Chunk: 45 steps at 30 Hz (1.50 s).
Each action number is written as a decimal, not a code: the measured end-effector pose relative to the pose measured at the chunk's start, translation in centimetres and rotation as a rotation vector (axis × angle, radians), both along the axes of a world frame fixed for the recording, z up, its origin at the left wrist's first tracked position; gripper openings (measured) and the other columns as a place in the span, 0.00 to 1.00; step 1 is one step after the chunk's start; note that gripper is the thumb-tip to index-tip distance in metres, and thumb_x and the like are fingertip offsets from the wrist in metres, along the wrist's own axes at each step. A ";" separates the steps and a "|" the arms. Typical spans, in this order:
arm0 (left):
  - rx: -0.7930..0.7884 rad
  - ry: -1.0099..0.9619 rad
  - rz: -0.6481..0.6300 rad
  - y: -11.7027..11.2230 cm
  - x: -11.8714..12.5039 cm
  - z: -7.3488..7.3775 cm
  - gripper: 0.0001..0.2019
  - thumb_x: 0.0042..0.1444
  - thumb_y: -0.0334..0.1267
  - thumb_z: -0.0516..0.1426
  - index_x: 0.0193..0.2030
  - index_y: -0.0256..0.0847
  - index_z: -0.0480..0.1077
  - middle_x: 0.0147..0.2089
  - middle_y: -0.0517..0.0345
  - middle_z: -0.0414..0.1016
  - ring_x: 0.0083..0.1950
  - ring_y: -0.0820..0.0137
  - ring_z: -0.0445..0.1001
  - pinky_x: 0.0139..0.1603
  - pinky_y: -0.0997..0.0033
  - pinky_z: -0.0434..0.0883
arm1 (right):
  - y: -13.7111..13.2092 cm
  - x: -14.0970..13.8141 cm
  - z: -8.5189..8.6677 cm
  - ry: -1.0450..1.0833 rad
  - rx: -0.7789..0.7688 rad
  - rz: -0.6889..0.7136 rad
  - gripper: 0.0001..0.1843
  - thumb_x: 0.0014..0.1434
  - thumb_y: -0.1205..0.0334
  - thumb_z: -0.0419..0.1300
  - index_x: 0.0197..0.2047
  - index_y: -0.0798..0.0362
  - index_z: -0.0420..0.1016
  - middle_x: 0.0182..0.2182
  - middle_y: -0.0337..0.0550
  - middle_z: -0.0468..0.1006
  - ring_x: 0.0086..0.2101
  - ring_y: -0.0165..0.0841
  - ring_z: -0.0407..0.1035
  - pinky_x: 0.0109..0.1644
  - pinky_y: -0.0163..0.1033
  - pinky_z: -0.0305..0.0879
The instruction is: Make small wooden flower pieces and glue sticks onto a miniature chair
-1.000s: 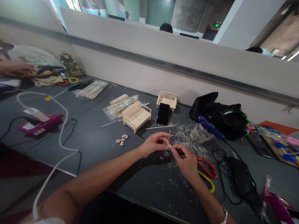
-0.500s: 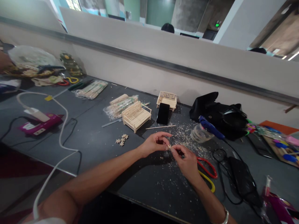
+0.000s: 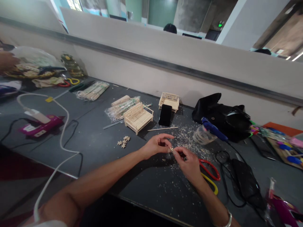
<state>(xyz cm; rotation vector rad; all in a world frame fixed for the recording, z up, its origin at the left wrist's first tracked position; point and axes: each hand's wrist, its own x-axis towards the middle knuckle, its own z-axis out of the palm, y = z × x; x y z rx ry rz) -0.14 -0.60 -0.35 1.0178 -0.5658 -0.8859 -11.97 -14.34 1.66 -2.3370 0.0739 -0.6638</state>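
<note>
Between my two hands, just above the dark table, is a small wooden flower piece [image 3: 172, 149]. My left hand [image 3: 158, 146] pinches its left side between thumb and fingers, and my right hand [image 3: 188, 164] grips the right side with its fingertips. Several similar wooden flowers [image 3: 123, 142] lie in a cluster to the left. Behind them stands a miniature wooden bench [image 3: 138, 118]. A second little bench [image 3: 169, 101] is farther back, with a black phone [image 3: 165, 115] leaning on its front. One thin stick [image 3: 163, 129] lies ahead of my hands.
Red-and-yellow-handled scissors [image 3: 210, 173] lie beside my right wrist. A blue glue gun [image 3: 214, 129] rests on a clear plastic cup [image 3: 203, 135]. Farther off are a black bag [image 3: 220, 116], bagged sticks [image 3: 123, 108] and a purple power strip [image 3: 44, 126]. Another person's hand [image 3: 8, 61] shows far left.
My hands and the flower piece stay almost still. At the far left, the other person's hand has come further into view.
</note>
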 end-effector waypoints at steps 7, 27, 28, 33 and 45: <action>0.004 0.000 -0.016 0.1 0.1 0.0 0.26 0.40 0.33 0.71 0.48 0.38 0.73 0.30 0.63 0.76 0.31 0.76 0.71 0.39 0.72 0.67 | -0.1 0.0 -0.1 -0.002 -0.009 0.012 0.11 0.61 0.59 0.56 0.29 0.49 0.76 0.23 0.36 0.79 0.21 0.28 0.69 0.27 0.31 0.64; 0.005 0.004 -0.038 -0.1 0.4 -0.6 0.23 0.41 0.33 0.71 0.46 0.39 0.75 0.31 0.63 0.76 0.32 0.76 0.72 0.43 0.70 0.69 | -0.2 0.0 -0.1 0.024 0.020 -0.006 0.11 0.60 0.57 0.56 0.30 0.49 0.76 0.24 0.38 0.79 0.23 0.29 0.70 0.28 0.32 0.65; 0.012 0.000 -0.033 -0.1 0.3 -0.5 0.23 0.41 0.34 0.71 0.46 0.39 0.75 0.31 0.63 0.76 0.32 0.75 0.72 0.43 0.70 0.69 | -0.2 0.0 -0.1 0.022 0.020 -0.005 0.11 0.60 0.57 0.56 0.30 0.49 0.76 0.24 0.38 0.79 0.23 0.29 0.70 0.28 0.32 0.65; 0.040 -0.002 -0.019 0.0 0.2 -0.1 0.26 0.39 0.35 0.72 0.47 0.39 0.74 0.30 0.63 0.76 0.31 0.75 0.72 0.41 0.70 0.68 | -0.2 0.0 -0.1 0.028 0.028 0.008 0.10 0.60 0.58 0.57 0.29 0.49 0.76 0.24 0.37 0.79 0.22 0.29 0.69 0.27 0.32 0.64; -0.004 0.132 0.030 -0.2 0.3 -0.2 0.26 0.36 0.33 0.72 0.45 0.38 0.75 0.29 0.63 0.77 0.31 0.75 0.73 0.42 0.71 0.69 | -0.2 0.0 0.0 0.000 0.081 -0.027 0.12 0.61 0.53 0.58 0.33 0.49 0.79 0.27 0.39 0.82 0.23 0.30 0.71 0.27 0.33 0.67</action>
